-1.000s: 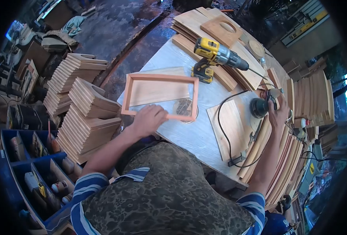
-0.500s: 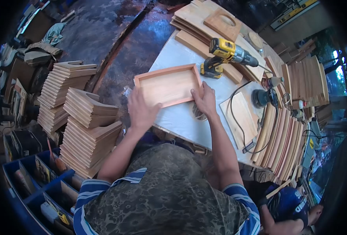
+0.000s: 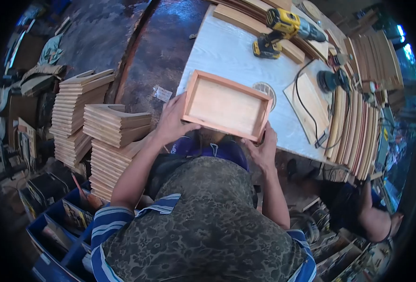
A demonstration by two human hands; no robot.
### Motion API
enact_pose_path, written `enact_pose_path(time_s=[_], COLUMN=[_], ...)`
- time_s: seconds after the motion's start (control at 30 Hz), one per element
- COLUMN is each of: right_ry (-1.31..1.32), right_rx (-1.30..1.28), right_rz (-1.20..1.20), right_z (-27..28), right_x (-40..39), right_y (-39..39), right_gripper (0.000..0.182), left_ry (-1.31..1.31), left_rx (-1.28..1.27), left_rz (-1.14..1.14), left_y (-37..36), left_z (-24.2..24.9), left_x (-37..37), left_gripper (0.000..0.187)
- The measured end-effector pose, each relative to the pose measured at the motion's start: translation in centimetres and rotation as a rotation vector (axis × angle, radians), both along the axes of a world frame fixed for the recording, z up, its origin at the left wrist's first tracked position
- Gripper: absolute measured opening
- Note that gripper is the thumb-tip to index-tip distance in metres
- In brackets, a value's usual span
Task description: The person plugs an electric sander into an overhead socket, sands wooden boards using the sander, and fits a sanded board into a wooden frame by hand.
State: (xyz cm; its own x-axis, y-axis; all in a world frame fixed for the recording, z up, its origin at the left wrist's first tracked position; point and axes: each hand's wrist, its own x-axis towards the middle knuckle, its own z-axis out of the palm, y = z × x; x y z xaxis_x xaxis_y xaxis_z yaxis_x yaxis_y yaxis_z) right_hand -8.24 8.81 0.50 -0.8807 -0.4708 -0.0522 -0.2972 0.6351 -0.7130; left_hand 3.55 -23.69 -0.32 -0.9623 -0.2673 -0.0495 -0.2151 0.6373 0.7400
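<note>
A shallow rectangular wooden tray (image 3: 227,76) with raised reddish sides and a pale bottom is held up in front of me, tilted, its open side facing me. My left hand (image 3: 174,121) grips its left end, thumb along the near lower edge. At the lower right corner my right hand (image 3: 263,144) is closed on the tray, fingers behind and thumb toward the near side. Behind the tray lies the white-topped worktable (image 3: 231,51), with a round slotted disc (image 3: 266,90) beside the tray's right end.
A yellow cordless drill (image 3: 283,26) and a sander (image 3: 330,81) lie on the table. Curved wooden slats (image 3: 353,127) line its right edge. Notched board stacks (image 3: 116,124) stand left, above a blue divided toolbox (image 3: 60,235). Another person (image 3: 358,207) is at lower right.
The tray has come nearer to me and turned clockwise. My left hand now holds its left end, and my right hand has moved down to the lower right corner.
</note>
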Motion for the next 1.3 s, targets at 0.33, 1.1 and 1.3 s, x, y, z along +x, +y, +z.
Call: enact_pose_path(time_s=[0.33, 1.1, 1.3], right_ry=[0.270, 0.339, 0.188], right_rx=[0.015, -0.142, -0.131], right_rz=[0.150, 0.031, -0.098], right_z=[-2.3, -4.5, -4.6], right_x=[-1.9, -1.1, -0.1], right_y=[1.8, 2.2, 1.8], right_gripper=[0.068, 0.057, 0.065], left_ry=[0.178, 0.172, 0.251], left_rx=[-0.245, -0.196, -0.236], left_rz=[-0.101, -0.006, 0.032], left_y=[-1.4, -3.6, -3.0], left_z=[-2.3, -2.3, -3.7], left_x=[2.7, 1.7, 2.4], left_gripper=[0.072, 0.044, 0.034])
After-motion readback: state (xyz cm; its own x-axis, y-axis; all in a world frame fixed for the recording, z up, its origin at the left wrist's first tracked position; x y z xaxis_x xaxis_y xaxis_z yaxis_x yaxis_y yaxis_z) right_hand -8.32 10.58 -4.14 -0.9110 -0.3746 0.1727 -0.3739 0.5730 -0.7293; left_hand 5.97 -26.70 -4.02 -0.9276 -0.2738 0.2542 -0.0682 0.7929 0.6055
